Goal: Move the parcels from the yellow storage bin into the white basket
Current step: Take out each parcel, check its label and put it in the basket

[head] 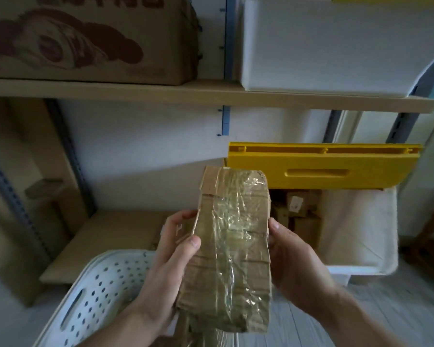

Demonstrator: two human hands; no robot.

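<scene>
Holding over the basket (93,291), low left; bin (323,169), yellow-lidded with white body, sits right on the lower shelf (105,236), more parcels (298,211) inside. Parcel (231,249): long cardboard box wrapped in glossy tape, dented corners. Likely light, fairly stiff, tape slick under skin. Best held by the long side edges on bare cardboard. Left hand (171,259) grips the left edge, thumb on the front face. Right hand (293,256) clasps the right edge, fingers behind.
</scene>
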